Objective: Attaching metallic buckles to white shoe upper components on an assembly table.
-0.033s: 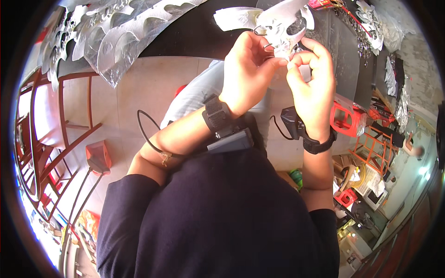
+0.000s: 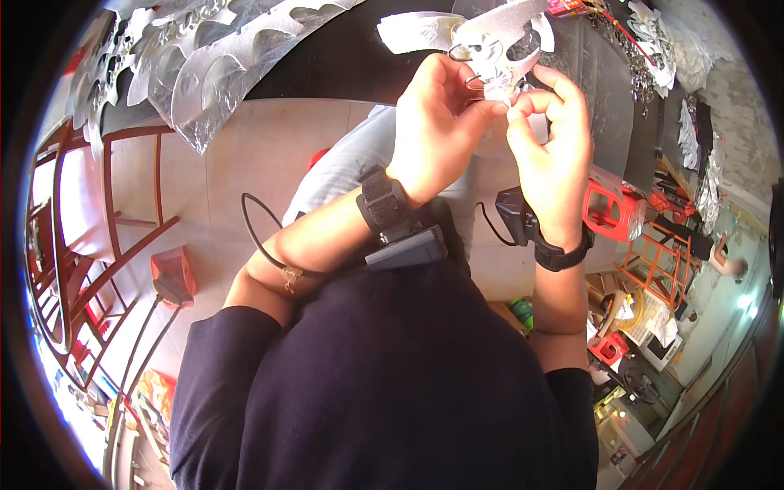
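Observation:
At the table's near edge, my left hand (image 2: 437,126) and my right hand (image 2: 555,151) meet at the lower end of a white, curved, felt-like piece (image 2: 494,33) with rounded cut-outs. Crumpled white bits (image 2: 493,69) and dark curved wire hooks show on it beside my left fingers. The left thumb and fingers are closed on this lower end. My right thumb and index finger pinch close by, tips nearly touching the left thumb; whatever is between them is too small to make out. Another white curved strip (image 2: 416,33) lies just left of the piece.
Clear plastic sheeting with white scalloped pieces (image 2: 216,73) covers the left of the black table (image 2: 327,69). Metal chains or hooks (image 2: 637,69) lie at the right. A red plastic stool (image 2: 608,208) stands below right, a red dustpan (image 2: 173,278) and wooden chairs (image 2: 110,196) at left. Someone (image 2: 723,257) is far right.

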### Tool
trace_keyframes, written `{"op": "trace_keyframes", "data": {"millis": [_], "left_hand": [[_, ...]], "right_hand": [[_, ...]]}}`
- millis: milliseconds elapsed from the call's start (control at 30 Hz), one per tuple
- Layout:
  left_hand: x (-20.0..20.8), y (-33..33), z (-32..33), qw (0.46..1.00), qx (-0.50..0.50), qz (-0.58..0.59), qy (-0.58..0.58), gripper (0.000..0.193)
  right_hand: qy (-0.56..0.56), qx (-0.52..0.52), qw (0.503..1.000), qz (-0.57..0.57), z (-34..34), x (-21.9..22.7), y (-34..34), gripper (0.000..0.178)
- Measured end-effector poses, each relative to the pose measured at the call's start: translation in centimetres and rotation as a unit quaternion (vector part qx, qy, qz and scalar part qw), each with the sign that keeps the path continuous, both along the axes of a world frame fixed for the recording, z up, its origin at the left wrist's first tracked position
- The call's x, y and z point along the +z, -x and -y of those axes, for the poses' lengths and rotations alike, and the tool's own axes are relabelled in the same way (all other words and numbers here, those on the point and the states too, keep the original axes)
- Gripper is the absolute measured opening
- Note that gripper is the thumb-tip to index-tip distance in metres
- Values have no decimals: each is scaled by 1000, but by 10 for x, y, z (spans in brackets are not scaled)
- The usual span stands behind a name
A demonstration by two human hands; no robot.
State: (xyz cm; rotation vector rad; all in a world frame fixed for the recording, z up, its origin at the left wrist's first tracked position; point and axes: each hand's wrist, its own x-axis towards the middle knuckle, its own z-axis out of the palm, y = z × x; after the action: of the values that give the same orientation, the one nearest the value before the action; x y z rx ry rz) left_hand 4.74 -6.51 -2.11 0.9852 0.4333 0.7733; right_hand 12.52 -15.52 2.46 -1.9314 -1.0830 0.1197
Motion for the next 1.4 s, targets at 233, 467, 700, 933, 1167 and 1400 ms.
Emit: {"op": "trace_keyframes", "data": {"millis": [233, 467, 700, 933, 1167, 1400], "left_hand": [[-2, 2, -11, 991, -41, 20, 128, 30], [2, 3, -7, 991, -22, 38, 129, 27], [1, 4, -5, 993, -26, 36, 109, 28], [1, 4, -5, 994, -23, 43, 95, 28], [0, 5, -5, 996, -38, 4, 79, 28], [-1, 6, -3, 999, -18, -7, 34, 28]], "right_hand": [[-10, 13, 997, 77, -1, 10, 2, 54], [19, -39, 982, 184, -4, -3, 9, 52], [46, -21, 963, 264, -8, 4, 9, 51], [28, 14, 977, 213, -6, -1, 0, 53], [53, 32, 960, 273, -6, -5, 2, 48], [7, 16, 998, 65, -6, -6, 2, 41]]}}
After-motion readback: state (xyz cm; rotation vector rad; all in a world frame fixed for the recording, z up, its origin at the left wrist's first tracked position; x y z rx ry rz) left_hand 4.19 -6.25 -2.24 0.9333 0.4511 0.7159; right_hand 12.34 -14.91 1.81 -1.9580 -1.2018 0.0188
